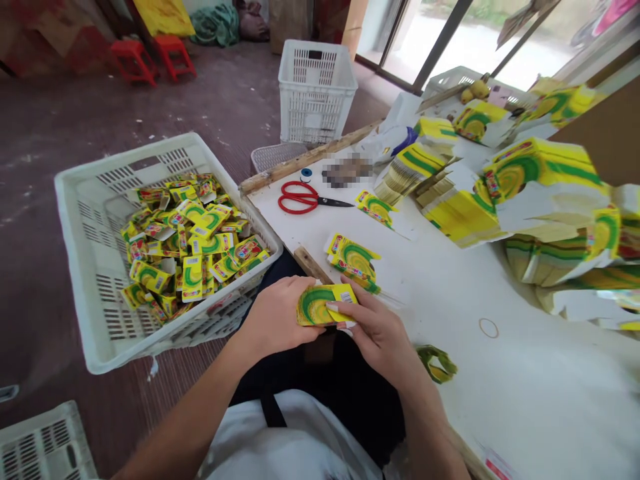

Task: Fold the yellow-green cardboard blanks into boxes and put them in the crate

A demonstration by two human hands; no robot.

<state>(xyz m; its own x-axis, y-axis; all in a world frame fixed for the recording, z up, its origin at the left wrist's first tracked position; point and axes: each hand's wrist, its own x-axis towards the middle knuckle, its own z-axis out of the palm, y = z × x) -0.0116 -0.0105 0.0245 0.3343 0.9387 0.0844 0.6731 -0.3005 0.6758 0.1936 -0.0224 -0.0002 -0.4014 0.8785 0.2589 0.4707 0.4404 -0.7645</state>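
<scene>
Head: left hand [280, 315], right hand [381, 335] hold packet [320, 305]; crate [130, 157] left, scissors [300, 198] beyond.

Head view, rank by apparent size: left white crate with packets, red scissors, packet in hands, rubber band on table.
1. white crate
2. red scissors and held packet: they look about alike, and the packet is nearer the camera, so they are left unranked
3. rubber band

The carton [323, 305] is yellow with green arcs, the scissors [300, 198] at ten o'clock have red handles, and the crate [80, 220] and worktop [525, 387] are white.
</scene>
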